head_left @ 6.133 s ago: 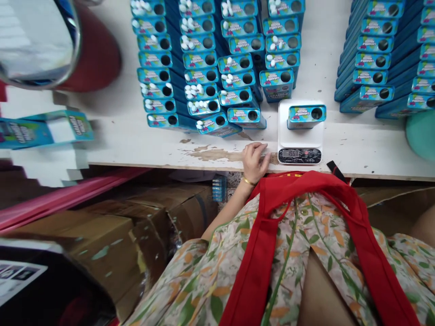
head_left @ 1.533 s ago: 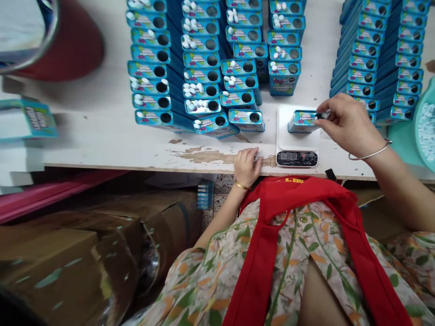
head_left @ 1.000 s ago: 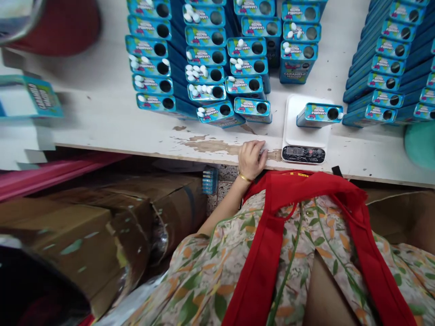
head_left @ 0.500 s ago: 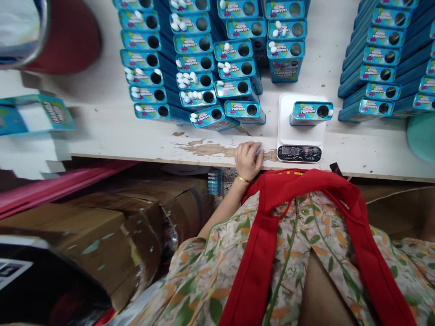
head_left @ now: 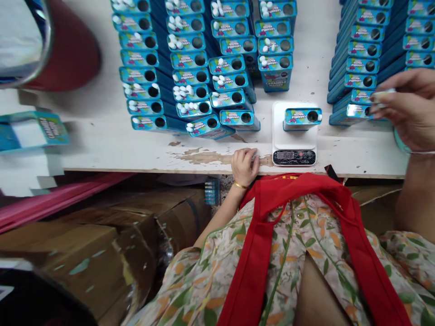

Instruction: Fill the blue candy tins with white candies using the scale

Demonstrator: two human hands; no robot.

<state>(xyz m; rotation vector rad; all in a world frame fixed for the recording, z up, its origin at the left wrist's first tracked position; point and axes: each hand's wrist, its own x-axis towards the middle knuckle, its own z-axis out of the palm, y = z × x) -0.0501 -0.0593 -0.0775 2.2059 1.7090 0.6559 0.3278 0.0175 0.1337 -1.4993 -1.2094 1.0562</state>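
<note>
A white kitchen scale with a lit display carries one blue candy tin. The tin has a round dark opening on top and a white candy by its right end. My left hand rests on the table edge left of the scale, fingers curled in; whatever they may hold is hidden. At the right, my right hand is raised over the front tins of the right-hand rows. Its thumb and fingers pinch small white candies, partly covered by the fingers.
Rows of blue tins stand at the back, many with white candies on their tops. A dark red bucket and an opened blue box are at the left. Part of a turquoise container shows beneath my right hand. Cardboard boxes sit below the table.
My right hand has come into view from the right, pinching white candies. My left hand stays at the table edge. The whole view has shifted slightly.
</note>
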